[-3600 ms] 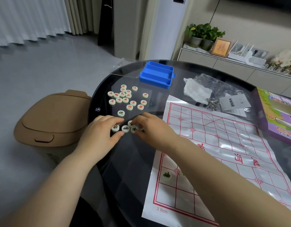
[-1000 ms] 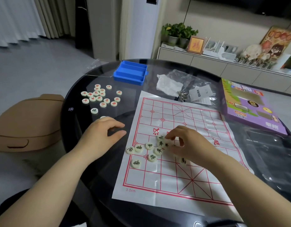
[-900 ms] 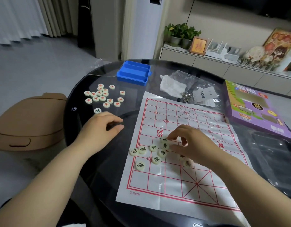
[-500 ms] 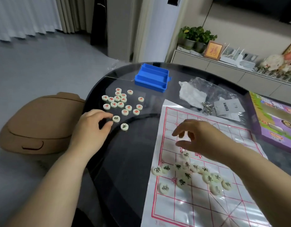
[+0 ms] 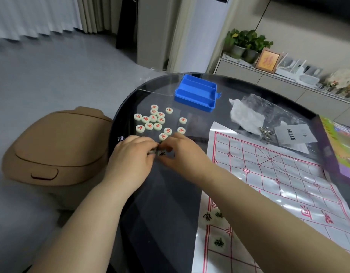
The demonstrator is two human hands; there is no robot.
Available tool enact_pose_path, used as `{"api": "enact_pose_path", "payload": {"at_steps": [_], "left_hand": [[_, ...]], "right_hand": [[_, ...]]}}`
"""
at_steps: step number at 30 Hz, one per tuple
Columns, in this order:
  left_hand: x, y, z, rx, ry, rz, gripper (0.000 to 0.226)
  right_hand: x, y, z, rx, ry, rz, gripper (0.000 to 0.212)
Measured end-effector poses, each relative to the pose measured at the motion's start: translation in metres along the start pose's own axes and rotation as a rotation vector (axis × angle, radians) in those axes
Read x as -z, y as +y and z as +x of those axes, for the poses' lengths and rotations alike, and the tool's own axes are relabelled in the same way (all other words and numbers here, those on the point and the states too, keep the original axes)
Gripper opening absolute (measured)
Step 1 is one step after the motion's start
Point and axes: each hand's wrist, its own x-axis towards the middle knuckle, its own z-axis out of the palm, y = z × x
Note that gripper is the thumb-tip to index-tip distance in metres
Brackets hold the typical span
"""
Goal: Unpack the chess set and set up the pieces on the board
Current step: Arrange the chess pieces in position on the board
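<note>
Gathering loose pieces wants a clean pinch-and-lift, not a slide. Some black-lettered pieces [image 5: 219,242] lie on the board [image 5: 268,174] at its near left corner. Left of the board, on the glass surface [image 5: 160,203], the right hand [image 5: 182,152] curls round a loose black piece [image 5: 162,154]. The left hand [image 5: 131,154] curls over another, its grip unclear. Farther left of the board, red pieces [image 5: 154,121] should stay undisturbed.

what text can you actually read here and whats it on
"使用说明书", printed sideways: white paper slip.
Red characters on the loose pieces on the table: blurred.
Black characters on the off-sheet piece and the sheet pieces: blurred.
Board sheet characters, purple box print, table-edge mark: unreadable.
</note>
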Motion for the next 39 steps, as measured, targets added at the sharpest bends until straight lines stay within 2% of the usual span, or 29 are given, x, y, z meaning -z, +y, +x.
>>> {"api": "enact_pose_path", "payload": {"at_steps": [6,9,14,17,21,28,32,37,39], "left_hand": [[0.005,0.005,-0.003,0.073,0.037,-0.093,0.036],[0.007,0.009,-0.005,0.078,0.018,-0.157,0.038],[0.013,0.036,-0.025,-0.014,-0.018,-0.286,0.030],[0.014,0.064,-0.048,-0.100,-0.081,-0.352,0.028],[0.001,0.103,-0.083,-0.155,-0.237,-0.401,0.032],[-0.024,0.145,-0.109,-0.247,-0.283,-0.258,0.040],[-0.034,0.149,-0.111,-0.246,-0.325,-0.179,0.040],[-0.035,0.148,-0.113,-0.237,-0.295,-0.194,0.041],[-0.032,0.145,-0.112,-0.226,-0.182,-0.201,0.049]], "right_hand": [[0.018,0.008,-0.019,-0.031,-0.022,-0.045,0.024],[0.038,0.020,-0.044,-0.046,0.036,-0.004,0.021],[0.074,0.059,-0.118,-0.249,0.112,0.034,0.019],[0.076,0.077,-0.167,-0.380,0.095,0.045,0.017],[0.064,0.087,-0.207,-0.457,0.154,0.146,0.014],[0.032,0.089,-0.229,-0.405,0.353,0.227,0.019],[0.028,0.090,-0.231,-0.344,0.385,0.261,0.019],[0.026,0.089,-0.231,-0.331,0.387,0.239,0.048],[0.027,0.088,-0.231,-0.262,0.332,0.149,0.067]]}}
